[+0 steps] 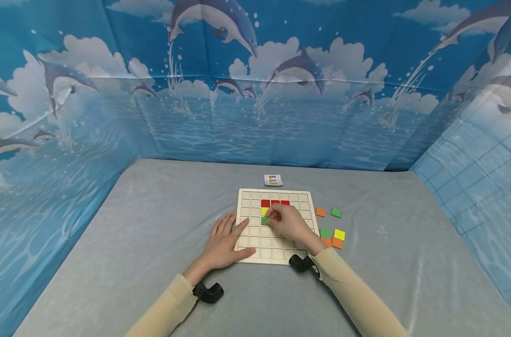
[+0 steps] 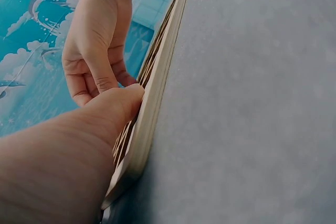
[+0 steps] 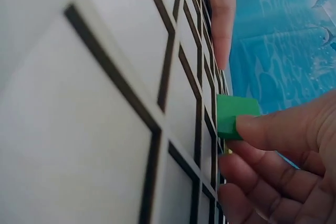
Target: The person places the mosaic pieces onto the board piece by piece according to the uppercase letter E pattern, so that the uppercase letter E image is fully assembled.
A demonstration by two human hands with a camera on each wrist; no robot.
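Note:
A pale wooden grid board lies on the grey-covered table. Three red tiles form a row in its upper part, with a yellow tile under the leftmost one. Below the yellow, my right hand pinches a green square tile between thumb and fingers. That tile stands tilted against the grid in the right wrist view. My right hand hides the squares beside it. With fingers spread, my left hand rests along the board's left side, its thumb on the lower left edge.
A small printed card with a coloured pattern lies behind the board. Right of the board are loose tiles: an orange one, a green one, and a cluster with a yellow tile. A dolphin-print curtain surrounds the table.

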